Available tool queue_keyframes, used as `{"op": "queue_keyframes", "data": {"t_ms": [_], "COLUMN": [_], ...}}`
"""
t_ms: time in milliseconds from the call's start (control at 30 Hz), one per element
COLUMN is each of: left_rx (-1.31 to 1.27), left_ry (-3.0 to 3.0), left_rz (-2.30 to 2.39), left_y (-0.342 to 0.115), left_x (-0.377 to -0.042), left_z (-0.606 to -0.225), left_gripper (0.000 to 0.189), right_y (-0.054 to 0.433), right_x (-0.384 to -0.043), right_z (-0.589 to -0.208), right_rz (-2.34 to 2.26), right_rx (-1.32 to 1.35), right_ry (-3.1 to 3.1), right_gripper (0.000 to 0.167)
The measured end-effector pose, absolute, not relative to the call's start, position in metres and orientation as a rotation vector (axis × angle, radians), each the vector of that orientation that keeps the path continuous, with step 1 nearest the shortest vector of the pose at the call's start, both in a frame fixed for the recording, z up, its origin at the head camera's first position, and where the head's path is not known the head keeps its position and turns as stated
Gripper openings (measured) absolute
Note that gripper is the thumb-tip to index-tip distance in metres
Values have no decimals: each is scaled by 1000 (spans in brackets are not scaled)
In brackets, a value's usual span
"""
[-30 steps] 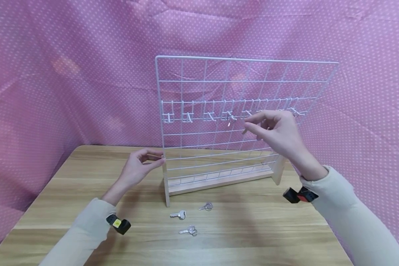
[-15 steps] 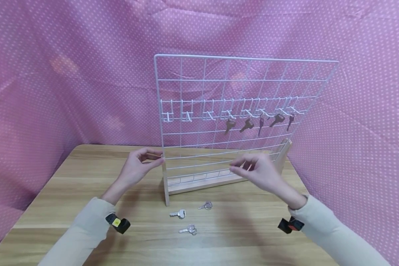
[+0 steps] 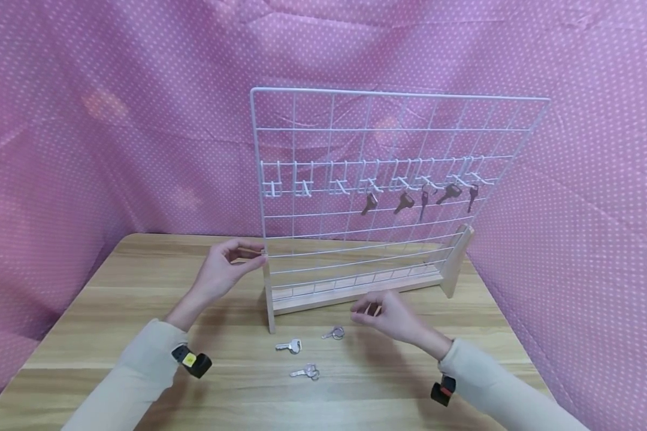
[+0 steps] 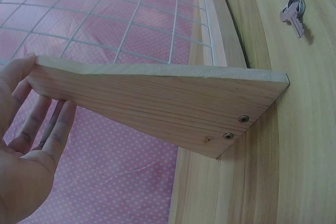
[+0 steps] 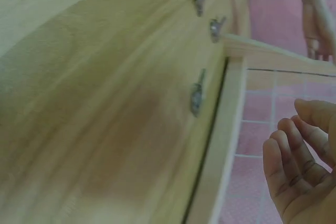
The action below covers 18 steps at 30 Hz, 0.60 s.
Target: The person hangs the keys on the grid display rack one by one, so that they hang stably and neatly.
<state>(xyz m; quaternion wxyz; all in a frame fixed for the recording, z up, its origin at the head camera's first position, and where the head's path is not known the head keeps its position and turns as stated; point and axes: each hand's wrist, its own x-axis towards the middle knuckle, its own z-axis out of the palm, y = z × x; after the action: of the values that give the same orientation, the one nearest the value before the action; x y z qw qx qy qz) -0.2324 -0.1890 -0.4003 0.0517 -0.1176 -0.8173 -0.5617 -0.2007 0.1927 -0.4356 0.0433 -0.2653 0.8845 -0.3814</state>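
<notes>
My left hand (image 3: pixel 223 272) holds the upper end of the wooden side panel (image 4: pixel 157 95) of a white wire-grid rack (image 3: pixel 350 129), thumb on one side and fingers on the other. Low over the table, in front of the rack's base, my right hand (image 3: pixel 390 317) has relaxed, slightly bent fingers with nothing between them. Nearest to it lies a key with a ring (image 3: pixel 334 333). Two more keys rest farther to the left: a silver key (image 3: pixel 289 346) and a ringed key (image 3: pixel 305 372) closer to me.
Several keys, among them a brownish key (image 3: pixel 404 202), hang from the rack's middle and right hooks. Three hooks on the left, such as the end hook (image 3: pixel 272 190), carry nothing. A pink dotted cloth (image 3: pixel 156 120) surrounds the wooden table (image 3: pixel 140 263).
My right hand has come down and left from the hooks to just above the table, uncovering the hanging keys. Some of those keys swing slightly. My left hand stays on the side panel.
</notes>
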Motion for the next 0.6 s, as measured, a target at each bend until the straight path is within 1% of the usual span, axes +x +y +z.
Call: {"op": "queue_keyframes", "data": {"t_ms": [133, 367, 600], "left_rx": [-355, -356, -370], "left_ry": [-2484, -2483, -2480], "left_rz": [-1714, -1711, -1710], "left_y": [-189, -190, -189], "left_x": [-232, -231, -231], "left_z": [-400, -399, -399], "left_gripper": [36, 36, 35], "right_y": [188, 178, 172], "right_x": [-204, -207, -212], "right_z": [-450, -466, -478], "right_rz": [-1148, -1037, -856], "right_rx": [-816, -873, -1003], "right_ry": [2664, 2587, 2626], "right_gripper": [14, 12, 13]}}
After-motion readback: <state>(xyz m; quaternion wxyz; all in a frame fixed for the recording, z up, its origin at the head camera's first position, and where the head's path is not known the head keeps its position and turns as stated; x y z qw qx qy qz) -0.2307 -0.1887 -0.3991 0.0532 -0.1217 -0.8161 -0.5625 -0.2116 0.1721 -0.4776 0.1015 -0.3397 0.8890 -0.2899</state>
